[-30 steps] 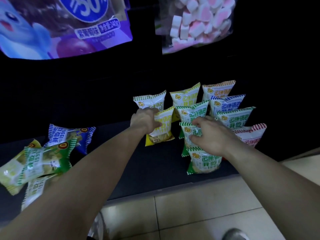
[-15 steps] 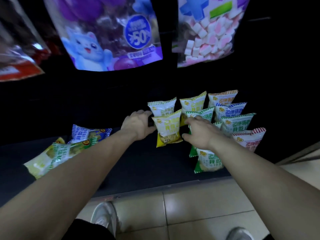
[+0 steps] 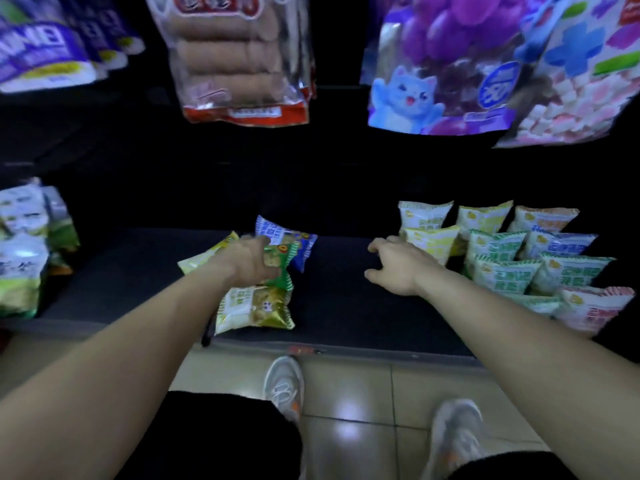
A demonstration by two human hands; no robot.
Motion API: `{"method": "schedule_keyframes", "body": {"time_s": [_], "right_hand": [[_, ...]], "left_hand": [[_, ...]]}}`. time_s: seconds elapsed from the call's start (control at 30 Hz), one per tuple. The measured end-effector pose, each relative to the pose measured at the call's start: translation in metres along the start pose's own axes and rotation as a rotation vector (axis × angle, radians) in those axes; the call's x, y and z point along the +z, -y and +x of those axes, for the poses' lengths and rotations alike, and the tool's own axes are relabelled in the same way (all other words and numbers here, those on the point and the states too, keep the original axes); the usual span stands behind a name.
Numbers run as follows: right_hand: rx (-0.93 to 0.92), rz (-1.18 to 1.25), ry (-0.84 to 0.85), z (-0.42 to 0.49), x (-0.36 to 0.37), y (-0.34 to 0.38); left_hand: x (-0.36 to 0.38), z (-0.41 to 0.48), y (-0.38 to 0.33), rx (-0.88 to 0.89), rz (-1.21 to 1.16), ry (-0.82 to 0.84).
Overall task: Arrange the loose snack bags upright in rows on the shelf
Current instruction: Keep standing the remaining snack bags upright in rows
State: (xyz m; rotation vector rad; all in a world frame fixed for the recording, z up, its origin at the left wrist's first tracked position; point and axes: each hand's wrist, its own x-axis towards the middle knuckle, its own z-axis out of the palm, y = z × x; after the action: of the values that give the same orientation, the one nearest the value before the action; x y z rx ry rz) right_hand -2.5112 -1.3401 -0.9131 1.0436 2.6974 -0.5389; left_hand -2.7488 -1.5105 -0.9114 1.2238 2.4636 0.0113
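Observation:
On the dark shelf (image 3: 332, 306) a loose heap of snack bags lies flat left of centre: a blue bag (image 3: 301, 245), a green bag (image 3: 278, 263), a yellow bag (image 3: 201, 261) and an olive-green bag (image 3: 254, 308) at the front. My left hand (image 3: 247, 261) rests on the heap with its fingers closed on the green bag. On the right, several bags stand upright in rows (image 3: 502, 251), yellow, green, blue and pink. My right hand (image 3: 398, 268) hovers over bare shelf just left of those rows, fingers spread, holding nothing.
Large bags hang above: a biscuit pack (image 3: 242, 57), a purple grape-candy bag (image 3: 440, 64), a marshmallow bag (image 3: 571, 81). More snack bags stand at the far left (image 3: 24, 254). The shelf's front lip (image 3: 346, 348) meets a tiled floor where my two shoes (image 3: 284, 386) stand.
My left hand left the upright yellow bag and moved left onto the loose heap, closing on the green bag. My right hand lifted off the green row. The view swung left and up.

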Motion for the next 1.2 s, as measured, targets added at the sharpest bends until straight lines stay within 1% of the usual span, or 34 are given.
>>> {"method": "schedule_keyframes", "body": {"time_s": [0.1,0.2,0.27,0.3,0.43,0.5,0.57,0.63,0.8,0.9,1.03,1.2], "right_hand": [[-0.034,0.05,0.054,0.023,0.043,0.037],[-0.06,0.084,0.133,0.057,0.09,0.07],[-0.083,0.108,0.154,0.085,0.115,0.091],[-0.099,0.115,0.134,0.101,0.123,0.101],[-0.156,0.117,-0.038,0.168,0.138,0.133],[-0.158,0.074,-0.038,0.197,0.14,0.142],[-0.21,-0.027,0.003,0.22,0.142,0.147],[-0.243,-0.063,0.049,0.233,0.143,0.146],[-0.226,-0.061,0.152,0.242,0.135,0.142],[-0.193,-0.007,0.177,0.236,0.126,0.141],[-0.187,0.018,0.123,0.216,0.118,0.134],[-0.191,0.168,0.042,0.177,0.08,0.102]], "left_hand": [[-0.001,0.003,0.036,-0.05,-0.085,-0.028],[0.012,0.007,0.071,-0.083,-0.064,-0.023],[0.023,0.012,0.094,-0.108,-0.074,-0.011],[0.028,0.015,0.105,-0.123,-0.086,-0.015],[0.041,0.03,0.137,-0.17,-0.106,-0.092],[0.048,0.034,0.144,-0.184,-0.122,-0.107],[0.056,0.036,0.148,-0.181,-0.129,-0.087],[0.062,0.036,0.148,-0.163,-0.126,-0.074],[0.06,0.037,0.141,-0.14,-0.151,-0.087],[0.056,0.034,0.137,-0.138,-0.155,-0.079],[0.045,0.032,0.131,-0.145,-0.162,-0.083],[0.029,0.029,0.112,-0.115,-0.182,-0.104]]}}
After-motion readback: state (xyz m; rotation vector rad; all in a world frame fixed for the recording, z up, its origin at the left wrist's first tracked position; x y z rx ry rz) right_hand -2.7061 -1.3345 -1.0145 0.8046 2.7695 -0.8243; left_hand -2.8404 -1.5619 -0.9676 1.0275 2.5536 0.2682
